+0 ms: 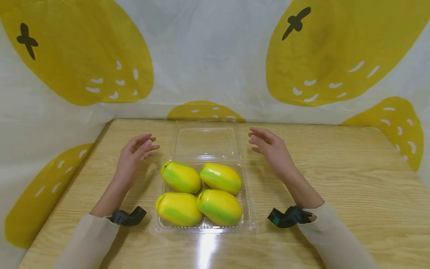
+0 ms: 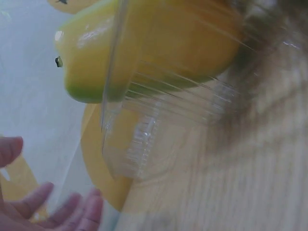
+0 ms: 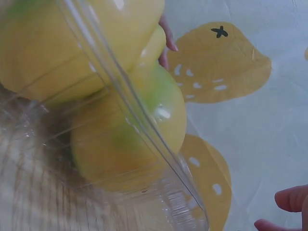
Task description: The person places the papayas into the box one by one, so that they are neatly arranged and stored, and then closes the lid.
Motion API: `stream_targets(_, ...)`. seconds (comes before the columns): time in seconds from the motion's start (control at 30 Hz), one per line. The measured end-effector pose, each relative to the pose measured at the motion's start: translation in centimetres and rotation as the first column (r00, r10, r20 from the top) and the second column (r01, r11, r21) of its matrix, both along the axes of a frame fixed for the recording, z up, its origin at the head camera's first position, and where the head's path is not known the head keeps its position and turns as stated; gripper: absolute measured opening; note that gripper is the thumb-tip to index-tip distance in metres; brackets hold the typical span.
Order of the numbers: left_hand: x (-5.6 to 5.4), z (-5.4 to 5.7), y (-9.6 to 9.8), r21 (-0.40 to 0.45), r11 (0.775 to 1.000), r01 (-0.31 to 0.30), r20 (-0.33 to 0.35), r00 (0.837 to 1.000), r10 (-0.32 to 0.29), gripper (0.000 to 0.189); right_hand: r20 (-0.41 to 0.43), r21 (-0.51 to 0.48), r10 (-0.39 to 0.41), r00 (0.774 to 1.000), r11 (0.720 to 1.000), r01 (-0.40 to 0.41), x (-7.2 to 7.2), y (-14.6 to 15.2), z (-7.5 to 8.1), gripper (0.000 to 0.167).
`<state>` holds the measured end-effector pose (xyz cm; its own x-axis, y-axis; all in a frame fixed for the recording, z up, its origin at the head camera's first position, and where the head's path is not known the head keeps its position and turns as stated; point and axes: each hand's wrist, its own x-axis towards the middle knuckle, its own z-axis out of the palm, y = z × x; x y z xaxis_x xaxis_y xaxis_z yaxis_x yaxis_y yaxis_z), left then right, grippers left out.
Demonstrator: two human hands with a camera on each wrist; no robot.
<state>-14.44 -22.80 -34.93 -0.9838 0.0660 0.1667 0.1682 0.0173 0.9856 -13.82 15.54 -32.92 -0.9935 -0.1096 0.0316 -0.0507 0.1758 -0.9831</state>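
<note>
Four yellow-green fruits (image 1: 220,207), papayas or mangoes by their look, are seated two by two in the base of a clear plastic clamshell container (image 1: 249,209), so the filling can be judged done. Its lid (image 1: 206,142) is folded back flat on the wooden table (image 1: 336,168) and is not yet closed. Nothing is held: the left hand (image 1: 133,155) and right hand (image 1: 271,150) are poised on either side of the lid, apart from it, with loosely bent fingers and thumbs set apart from them. Behind, a white cloth (image 1: 208,56) printed with yellow fruit is hung. No obstacle is seen between hands and lid, though the fruits rise above the base's rim and the lid may be hindered by them.
</note>
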Motion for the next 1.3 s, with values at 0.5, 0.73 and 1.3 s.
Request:
stream_targets(0.5,-2.6,-0.1,1.7,0.086,0.988,0.128,0.172,0.975,-0.141,0.056,0.165,-0.195,-0.039,0.985,0.978,0.071,-2.0,-0.9,-1.0,0.050)
stream_targets(0.73,-3.0,0.6,1.9,0.133,0.978,0.161,0.199,0.962,-0.186,0.055,0.191,-0.231,-0.057,0.980,0.968,0.101,-2.3,-1.5,-1.4,0.048)
stream_targets(1.3,-3.0,1.7,1.6,0.236,0.951,0.198,0.182,0.953,-0.244,0.033,0.150,-0.268,-0.051,0.987,0.959,0.090,-1.9,-1.7,-0.7,0.047)
